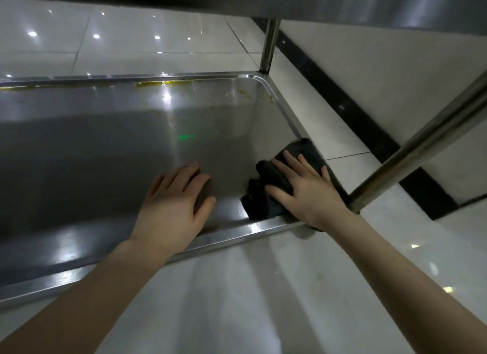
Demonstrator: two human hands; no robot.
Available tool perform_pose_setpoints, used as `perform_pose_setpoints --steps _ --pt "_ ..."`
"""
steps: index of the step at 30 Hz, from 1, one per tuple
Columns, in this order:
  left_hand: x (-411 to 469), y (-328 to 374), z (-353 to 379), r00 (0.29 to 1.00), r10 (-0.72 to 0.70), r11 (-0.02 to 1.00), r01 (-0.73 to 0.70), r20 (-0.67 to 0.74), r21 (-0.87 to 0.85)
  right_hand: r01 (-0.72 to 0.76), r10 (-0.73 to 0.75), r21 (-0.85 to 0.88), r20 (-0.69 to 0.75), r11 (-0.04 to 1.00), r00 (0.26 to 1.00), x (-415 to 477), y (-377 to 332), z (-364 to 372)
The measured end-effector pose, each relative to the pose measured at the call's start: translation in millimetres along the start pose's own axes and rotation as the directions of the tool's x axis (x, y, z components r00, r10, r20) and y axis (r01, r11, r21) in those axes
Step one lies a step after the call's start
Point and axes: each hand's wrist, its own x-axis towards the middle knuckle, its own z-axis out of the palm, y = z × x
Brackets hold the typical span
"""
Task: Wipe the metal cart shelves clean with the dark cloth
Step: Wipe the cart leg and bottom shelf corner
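The lower metal cart shelf (105,148) is a shiny steel tray with a raised rim. A crumpled dark cloth (266,187) lies in its near right corner, partly draped over the right rim. My right hand (303,187) presses flat on the cloth with fingers spread. My left hand (174,203) rests palm down on the bare steel just left of the cloth, holding nothing. Yellow residue (168,83) runs along the far rim and into the far right corner.
The underside of the upper shelf (342,3) hangs close overhead. Steel posts stand at the far right corner (270,45) and the near right corner (421,143). Glossy white floor tiles surround the cart, with a white wall and black baseboard (355,111) to the right.
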Motion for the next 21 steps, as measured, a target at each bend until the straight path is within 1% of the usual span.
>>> perform_pose_setpoints --steps 3,5,8,9,11,14,16,17,19,21 --pt "1.4 0.5 -0.6 1.0 0.006 1.0 -0.006 -0.003 -0.001 0.03 -0.03 0.002 -0.036 1.0 0.999 77.9 2.8 -11.1" --pt "0.6 0.6 -0.7 1.0 0.005 1.0 -0.005 -0.007 -0.012 0.024 -0.024 -0.002 -0.05 1.0 0.998 124.9 4.1 -17.5" --pt "-1.3 -0.4 -0.9 1.0 0.004 0.999 -0.005 -0.013 -0.033 0.004 -0.004 -0.004 0.01 1.0 1.0 155.5 5.1 -22.7" --pt "-2.2 -0.6 -1.3 1.0 0.003 0.999 -0.003 -0.012 -0.035 0.0 0.0 -0.001 0.009 1.0 1.0 151.5 4.8 -22.7" --pt "-2.7 0.0 -1.8 1.0 0.003 1.0 -0.003 -0.008 -0.029 -0.018 0.018 0.004 -0.047 1.0 0.999 122.6 5.5 -19.6" --pt "-0.7 -1.0 0.0 0.999 0.014 0.999 -0.016 -0.038 -0.035 -0.094 0.095 0.015 -0.091 0.995 0.991 42.8 5.3 -6.4" --pt "-1.4 -1.7 1.0 0.998 0.011 0.999 -0.014 -0.06 -0.048 -0.106 0.103 -0.024 -0.102 0.994 0.99 -8.9 0.9 3.3" --pt "-2.6 -1.9 1.7 0.998 0.014 0.999 -0.018 -0.068 -0.051 -0.101 0.097 -0.047 -0.085 0.994 0.992 -22.9 -0.3 5.7" --pt "-3.9 -2.3 2.5 0.997 0.025 0.998 -0.029 -0.076 -0.056 -0.088 0.086 -0.044 -0.033 0.995 0.996 -18.2 1.8 2.5" --pt "-4.3 -2.3 2.7 0.997 0.028 0.998 -0.033 -0.077 -0.056 -0.084 0.083 -0.018 -0.026 0.996 0.996 15.2 5.6 -7.5"
